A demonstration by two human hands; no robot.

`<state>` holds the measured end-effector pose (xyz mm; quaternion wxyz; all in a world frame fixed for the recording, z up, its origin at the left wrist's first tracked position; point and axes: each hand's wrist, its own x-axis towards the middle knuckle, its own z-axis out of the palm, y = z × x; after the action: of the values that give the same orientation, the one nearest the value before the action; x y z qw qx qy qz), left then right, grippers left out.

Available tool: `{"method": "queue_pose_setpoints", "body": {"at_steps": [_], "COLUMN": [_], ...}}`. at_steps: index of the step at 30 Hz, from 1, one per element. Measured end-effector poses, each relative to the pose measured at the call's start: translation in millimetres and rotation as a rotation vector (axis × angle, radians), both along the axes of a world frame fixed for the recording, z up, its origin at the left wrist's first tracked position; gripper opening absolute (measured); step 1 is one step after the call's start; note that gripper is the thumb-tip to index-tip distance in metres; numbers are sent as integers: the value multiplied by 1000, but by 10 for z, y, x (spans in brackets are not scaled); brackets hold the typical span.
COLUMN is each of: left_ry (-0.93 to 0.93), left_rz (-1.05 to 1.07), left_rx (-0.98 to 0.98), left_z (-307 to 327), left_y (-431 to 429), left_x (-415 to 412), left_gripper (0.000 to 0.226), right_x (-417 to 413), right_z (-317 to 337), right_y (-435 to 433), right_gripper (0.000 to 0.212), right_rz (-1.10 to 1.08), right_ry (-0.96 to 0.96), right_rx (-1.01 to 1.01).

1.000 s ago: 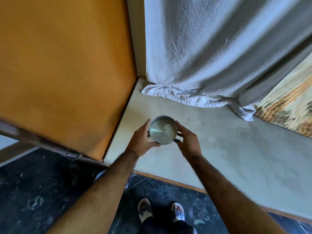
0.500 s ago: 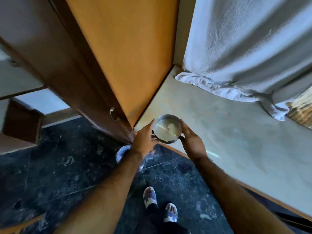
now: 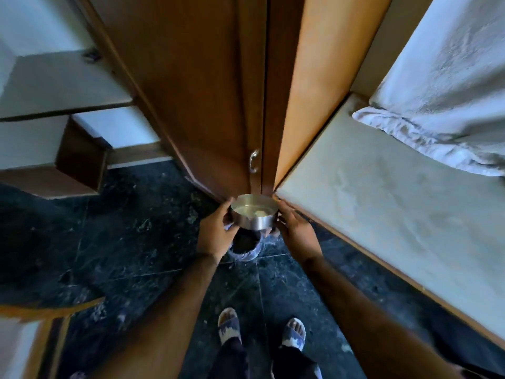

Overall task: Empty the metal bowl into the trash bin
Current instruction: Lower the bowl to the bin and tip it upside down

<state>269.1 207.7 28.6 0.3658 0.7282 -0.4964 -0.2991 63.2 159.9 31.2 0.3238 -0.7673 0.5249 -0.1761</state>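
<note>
The scene is dim and uneven — the dark stone floor (image 3: 123, 242) sits in deep shadow with its speckle barely readable, while daylight from the upper right falls on the pale towel (image 3: 442, 86) and the light bed surface (image 3: 396, 228), leaving them the brightest areas. The metal bowl (image 3: 254, 214) catches a soft sheen on its rim and side wall, and the wooden cupboard door (image 3: 196, 91) glows warm orange where the light reaches it and browns out elsewhere. Wide-angle distortion bends straight edges outward toward the corners — the lower left corner and both forearms are smeared and soft.
</note>
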Motion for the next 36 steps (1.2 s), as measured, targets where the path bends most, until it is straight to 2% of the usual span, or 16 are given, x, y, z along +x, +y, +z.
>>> {"method": "queue_pose_setpoints", "body": {"at_steps": [6, 10, 13, 15, 18, 20, 22, 25, 27, 29, 31, 36], "left_ry": [107, 198, 273, 364, 443, 408, 366, 368, 431, 588, 672, 618], "left_rz": [30, 64, 61, 51, 67, 75, 79, 113, 125, 228, 313, 315], "left_rx": [-19, 29, 60, 101, 180, 246, 308, 408, 578, 695, 693, 612], "left_z": [-294, -824, -1260, -1614, -2148, -2458, -2977, -3593, -3936, -4103, -4205, -4135], "left_y": [-19, -93, -201, -322, -476, -550, -639, -794, -928, -1022, -1090, -1082], "left_x": [644, 951, 1046, 1081, 1110, 1108, 1104, 1038, 976, 938, 937, 1031], "left_gripper": [59, 54, 52, 53, 54, 54, 48, 18, 23, 30, 31, 35], "right_x": [629, 911, 974, 976, 982, 999, 1080, 1185, 1211, 1212, 1243, 1323], "right_z": [-367, -881, -1303, -1671, -2307, -2673, -3129, -3693, -4098, -4418, -4534, -4420], "right_y": [78, 26, -36, -108, -214, -218, -254, -444, -624, -761, -841, -874], "right_gripper": [54, 47, 48, 47, 50, 50, 38, 9, 21, 26, 24, 22], "right_rz": [-155, -178, -228, -291, -358, -430, -489, -638, -748, -815, -840, -862], "right_ry": [-137, -182, -197, -272, -344, -391, -449, -479, -465, -437, -445, -517], "right_rx": [71, 107, 192, 301, 432, 502, 556, 689, 869, 933, 918, 903]}}
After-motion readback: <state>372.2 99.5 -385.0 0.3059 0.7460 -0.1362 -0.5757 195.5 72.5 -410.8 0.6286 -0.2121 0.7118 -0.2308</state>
